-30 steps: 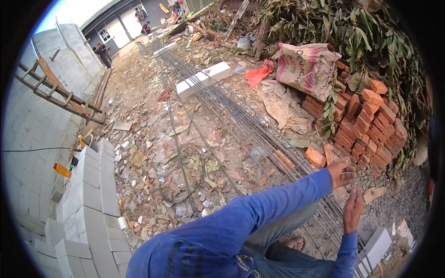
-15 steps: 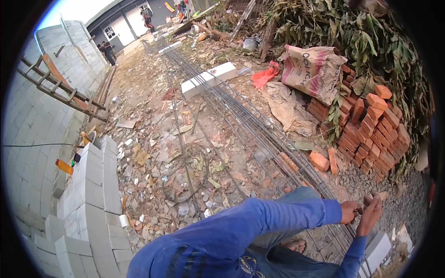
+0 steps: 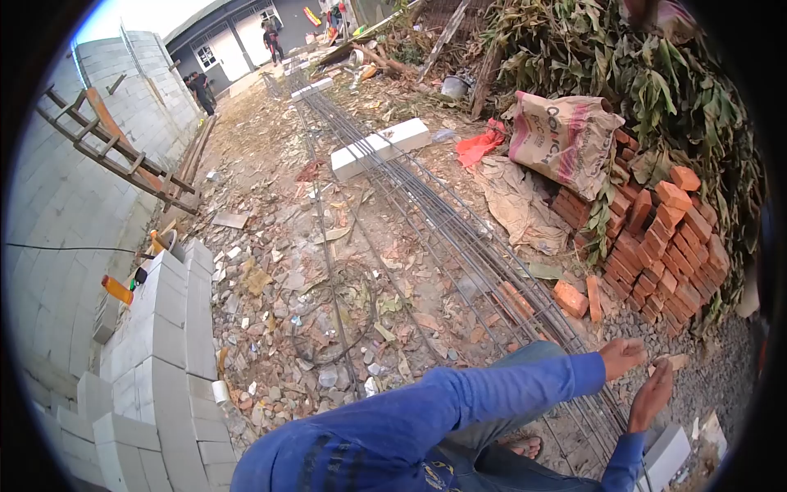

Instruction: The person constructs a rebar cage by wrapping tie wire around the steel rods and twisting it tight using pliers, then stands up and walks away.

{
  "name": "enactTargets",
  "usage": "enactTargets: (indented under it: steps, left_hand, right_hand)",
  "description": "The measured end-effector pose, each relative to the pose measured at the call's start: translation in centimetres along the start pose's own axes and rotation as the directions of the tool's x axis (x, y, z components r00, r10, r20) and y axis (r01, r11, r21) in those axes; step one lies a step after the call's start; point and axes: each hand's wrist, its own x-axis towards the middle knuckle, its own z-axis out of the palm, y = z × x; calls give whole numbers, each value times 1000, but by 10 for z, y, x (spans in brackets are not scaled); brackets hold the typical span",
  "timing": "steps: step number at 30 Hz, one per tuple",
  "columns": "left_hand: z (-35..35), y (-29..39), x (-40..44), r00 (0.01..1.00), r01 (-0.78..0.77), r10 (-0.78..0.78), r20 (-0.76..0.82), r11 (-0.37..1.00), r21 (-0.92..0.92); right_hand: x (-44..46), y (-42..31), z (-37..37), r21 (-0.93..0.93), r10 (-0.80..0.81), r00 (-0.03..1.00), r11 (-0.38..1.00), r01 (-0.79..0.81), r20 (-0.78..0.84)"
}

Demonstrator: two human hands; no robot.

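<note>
Rebar bundle lay left of the brick pile, running past it over a white block beyond the pile. Left hand was nearer the camera than the pile, fingers curled; could not tell whether it gripped anything. Right hand was just beside it, farther from the pile, fingers mostly straight; grip likewise unclear. Paper sack rested against the pile's far side. Loose brick lay near the pile, on its left.

Daylit yard: pale block wall at left; debris-strewn ground; grey building with window beyond.
</note>
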Motion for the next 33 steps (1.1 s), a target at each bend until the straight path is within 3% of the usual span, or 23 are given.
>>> enactTargets:
  steps: [1, 2, 4, 9, 13, 16, 19, 22, 24, 27, 30, 33]
  left_hand:
    - [-1, -1, 3, 997, -59, 55, -61, 996, -61]
    - [-5, -1, 6, 998, -26, 20, -58, 994, -107]
    - [-5, 9, 2, 997, 48, -58, -42, 977, -207]
    - [-15, 17, -1, 984, 150, -164, -64, 970, -190]
    - [-13, 40, -14, 951, 216, -265, -160, 938, -271]
    - [-15, 12, 2, 979, 80, -130, -157, 954, -290]
    - [-17, 8, 8, 954, 88, -175, -244, 940, -328]
    - [-17, 22, 5, 931, 111, -262, -256, 868, -483]
    - [-18, 35, -3, 943, 98, -225, -245, 892, -441]
    - [-19, 26, 0, 954, 82, -166, -249, 945, -317]
    - [-14, 15, 1, 965, 62, -106, -242, 981, -183]
    - [-10, 24, -9, 979, 23, -28, -201, 999, -29]
  right_hand:
    - [-3, -6, 2, -29, 29, 998, 999, -28, 59]
    - [-9, -4, 12, -108, -48, 998, 993, 52, 38]
    - [-14, -26, 13, -50, -11, 991, 999, 17, 135]
    - [-18, -36, 15, 103, 16, 975, 994, -40, 223]
    - [-19, -32, 14, 103, 4, 961, 994, -34, 277]
    - [-20, -32, 16, 78, -9, 953, 997, -16, 304]
    - [-20, -36, 14, 44, -1, 943, 999, -14, 333]
    - [-20, -35, 14, 51, 17, 934, 998, -37, 357]
    - [-21, -35, 15, 94, 12, 937, 994, -47, 349]
    - [-18, -41, 7, 101, 137, 904, 976, -193, 404]
    - [-21, -49, 8, 213, 196, 929, 939, -270, 313]
    - [-19, -51, 5, 173, 277, 908, 924, -342, 314]
